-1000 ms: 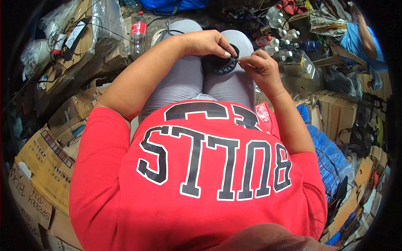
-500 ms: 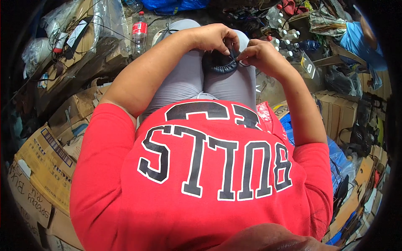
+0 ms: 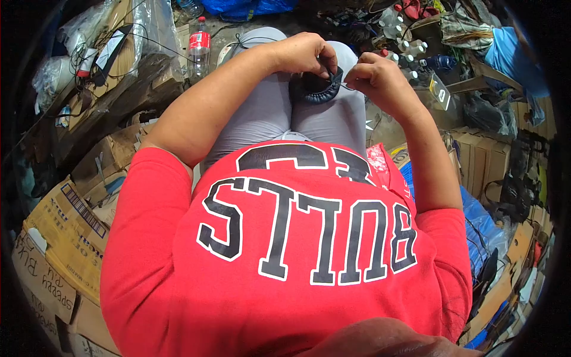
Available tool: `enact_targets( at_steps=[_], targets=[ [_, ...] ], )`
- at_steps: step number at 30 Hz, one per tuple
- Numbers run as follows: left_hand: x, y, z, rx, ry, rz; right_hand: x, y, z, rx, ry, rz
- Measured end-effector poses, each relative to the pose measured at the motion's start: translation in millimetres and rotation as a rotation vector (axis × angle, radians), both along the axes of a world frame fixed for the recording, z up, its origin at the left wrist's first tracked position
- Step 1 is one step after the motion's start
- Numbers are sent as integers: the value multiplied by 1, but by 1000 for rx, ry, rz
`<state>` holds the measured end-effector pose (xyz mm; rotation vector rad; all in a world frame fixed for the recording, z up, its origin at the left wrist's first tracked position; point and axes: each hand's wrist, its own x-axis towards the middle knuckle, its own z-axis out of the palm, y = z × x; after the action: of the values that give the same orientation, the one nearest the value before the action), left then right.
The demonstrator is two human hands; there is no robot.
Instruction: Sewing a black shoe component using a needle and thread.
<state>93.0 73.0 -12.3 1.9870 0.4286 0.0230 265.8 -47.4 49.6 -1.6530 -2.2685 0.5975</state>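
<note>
A black piece with a rounded, gathered rim (image 3: 317,97), which looks like a shoe upper, rests on my thighs. My left hand (image 3: 307,52) is closed on its far edge, pinching it between thumb and fingers. Just right of the piece, my right hand (image 3: 376,76) is held in a pinch, its fingertips a little apart from the rim. Something thin and dark may be at those fingertips, too small to make out.
Beyond my left knee stands a plastic bottle with a red label (image 3: 199,49). Several capped bottles (image 3: 410,53) crowd the floor past my right hand. Flattened cardboard (image 3: 65,226) lies at the left, and a blue plastic sheet (image 3: 479,229) at the right.
My right hand has drawn slightly right, away from the black piece. My left hand keeps its hold, and the piece has shifted a little to the right.
</note>
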Motion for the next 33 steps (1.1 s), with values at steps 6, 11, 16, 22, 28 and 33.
enact_targets(
  at_steps=[6, 11, 16, 22, 28, 33],
  targets=[
    [3, -3, -6, 17, -58, -51, -11, 0, -17, 9, -44, 37],
    [-11, -21, 3, 213, -83, 98, 1, -4, -28, -230, 253, -47],
    [-57, -40, 23, 425, 32, 223, 33, -14, -46, -632, 1033, -412],
    [-106, -19, 18, 596, -43, 454, 16, -21, -75, 228, 329, -278],
    [-60, -30, 38, -742, -790, 877, 8, -4, -77, 21, 1738, -844],
    [-76, 12, -10, -1432, -964, 357, 20, -22, -66, -518, 2197, -295]
  ],
)
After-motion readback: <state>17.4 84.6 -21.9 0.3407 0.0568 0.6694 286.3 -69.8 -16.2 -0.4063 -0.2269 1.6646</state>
